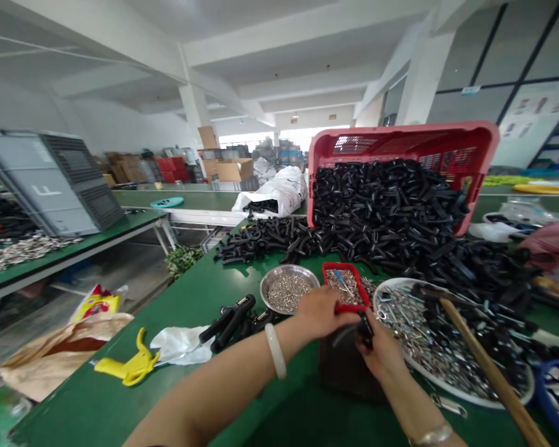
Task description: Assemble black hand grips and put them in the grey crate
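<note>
My right hand point(381, 349) is closed around a small black plastic part point(365, 329), above a dark block point(347, 369) on the bench. Beside it, my left hand point(322, 310), a pale bangle on its wrist, is curled at the near rim of a red tray point(325, 270). Its thumb points toward the black part; the fingertips are partly hidden, so what they pinch cannot be made out. Small metal pins and a blue-tipped tool point(340, 278) lie in the tray. To its left sits a metal bowl point(264, 292) of tiny metal pieces.
A tipped red crate point(487, 149) spills black parts point(386, 192) across the back. On the right, a white basin point(440, 388) holds metal pieces and a wooden-handled tool point(489, 366). At the left lie a yellow air gun point(137, 366), a white bag point(179, 344) and black handles point(233, 326).
</note>
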The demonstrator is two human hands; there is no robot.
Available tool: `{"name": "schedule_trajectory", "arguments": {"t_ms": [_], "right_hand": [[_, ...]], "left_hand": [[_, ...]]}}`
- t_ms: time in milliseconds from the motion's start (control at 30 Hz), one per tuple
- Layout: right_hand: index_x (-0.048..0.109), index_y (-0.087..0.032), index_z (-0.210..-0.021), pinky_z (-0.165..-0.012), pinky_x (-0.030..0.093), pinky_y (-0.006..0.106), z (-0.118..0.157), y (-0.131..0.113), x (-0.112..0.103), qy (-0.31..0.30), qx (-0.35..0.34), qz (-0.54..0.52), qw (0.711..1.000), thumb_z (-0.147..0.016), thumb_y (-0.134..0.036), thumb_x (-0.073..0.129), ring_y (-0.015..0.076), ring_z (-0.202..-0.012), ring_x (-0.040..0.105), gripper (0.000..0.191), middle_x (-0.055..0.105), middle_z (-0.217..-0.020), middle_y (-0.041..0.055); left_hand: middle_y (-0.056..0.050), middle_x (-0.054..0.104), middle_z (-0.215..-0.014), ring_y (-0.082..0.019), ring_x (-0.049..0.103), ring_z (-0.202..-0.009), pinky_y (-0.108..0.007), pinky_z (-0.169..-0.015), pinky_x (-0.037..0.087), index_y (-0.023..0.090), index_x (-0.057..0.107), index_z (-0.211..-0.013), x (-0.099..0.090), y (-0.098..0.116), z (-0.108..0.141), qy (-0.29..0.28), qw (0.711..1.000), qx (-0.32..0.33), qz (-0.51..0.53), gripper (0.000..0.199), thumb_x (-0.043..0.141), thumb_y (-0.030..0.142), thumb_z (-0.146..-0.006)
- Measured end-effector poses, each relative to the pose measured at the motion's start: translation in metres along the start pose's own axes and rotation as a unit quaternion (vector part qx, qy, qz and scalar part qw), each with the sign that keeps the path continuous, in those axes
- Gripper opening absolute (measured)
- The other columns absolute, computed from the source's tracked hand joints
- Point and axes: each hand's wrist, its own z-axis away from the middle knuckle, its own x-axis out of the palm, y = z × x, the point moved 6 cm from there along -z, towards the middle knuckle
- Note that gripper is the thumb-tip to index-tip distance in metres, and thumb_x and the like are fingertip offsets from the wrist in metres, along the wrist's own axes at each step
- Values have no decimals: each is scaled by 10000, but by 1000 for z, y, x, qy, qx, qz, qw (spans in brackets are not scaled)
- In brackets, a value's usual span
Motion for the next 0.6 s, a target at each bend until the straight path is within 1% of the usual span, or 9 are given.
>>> {"name": "schedule_trajectory", "arguments": {"t_ms": [33,100,133,167,233,300,400,500,600], "right_hand": [[540,-213,-756,-367,350,149,-2,5,-2,-2,-2,26,1000,-593,-429,701,66,-475,465,315,530,-617,-62],[537,-212,-762,-359,334,140,-1,13,-4,-23,-23,82,996,-621,-461,676,58,-478,445,318,505,-614,-65],[539,-209,-768,-360,335,140,0,15,-5,-41,-36,105,993,-639,-475,658,59,-487,442,319,497,-615,-62],[540,-205,-773,-359,334,142,1,17,-4,-57,-46,125,989,-655,-487,640,61,-493,438,322,489,-613,-59],[534,-201,-777,-361,333,149,2,21,-4,-74,-50,153,984,-679,-502,612,66,-500,437,326,482,-616,-54],[526,-202,-783,-371,339,154,0,24,-6,-78,-47,162,983,-698,-505,592,66,-505,434,321,481,-629,-53],[526,-203,-782,-383,344,156,-3,27,-10,-79,-41,156,984,-709,-502,583,69,-523,438,314,481,-642,-49],[528,-201,-790,-381,342,156,-5,29,-12,-84,-38,155,984,-718,-500,574,72,-532,445,311,483,-649,-45],[526,-194,-799,-378,346,159,-5,30,-12,-90,-42,165,981,-730,-498,563,66,-510,440,314,481,-643,-45]], "left_hand": [[-56,591,-927,-212,565,-851,-321,-715,446,217,563,-923,-8,-30,-9,-15,998,-54,-41,416,337,548,-808],[-74,580,-994,-210,561,-899,-318,-724,442,249,544,-1050,-28,-96,-24,-30,975,-173,-138,388,237,415,-880],[-105,568,-1029,-233,553,-931,-338,-737,438,238,537,-1096,-35,-124,-32,-40,967,-197,-157,360,266,339,-881],[-122,558,-1052,-251,542,-966,-352,-758,431,239,534,-1124,-39,-148,-40,-50,964,-201,-166,342,313,286,-866],[-117,531,-1117,-256,532,-1006,-353,-794,421,288,523,-1163,-35,-182,-57,-83,963,-184,-176,368,367,210,-839],[-81,471,-1230,-239,538,-1017,-334,-826,411,356,509,-1173,-20,-199,-73,-120,966,-143,-177,405,413,191,-815],[-40,404,-1321,-228,533,-1036,-313,-856,397,401,433,-1228,6,-205,-95,-153,968,-87,-177,467,467,228,-797],[-65,527,-1207,-236,533,-1034,-325,-866,388,343,426,-1253,22,-209,-114,-162,966,-66,-189,460,454,229,-808],[-73,592,-1116,-228,541,-1019,-325,-879,376,293,475,-1220,28,-212,-124,-163,964,-48,-202,413,453,235,-812]]}}
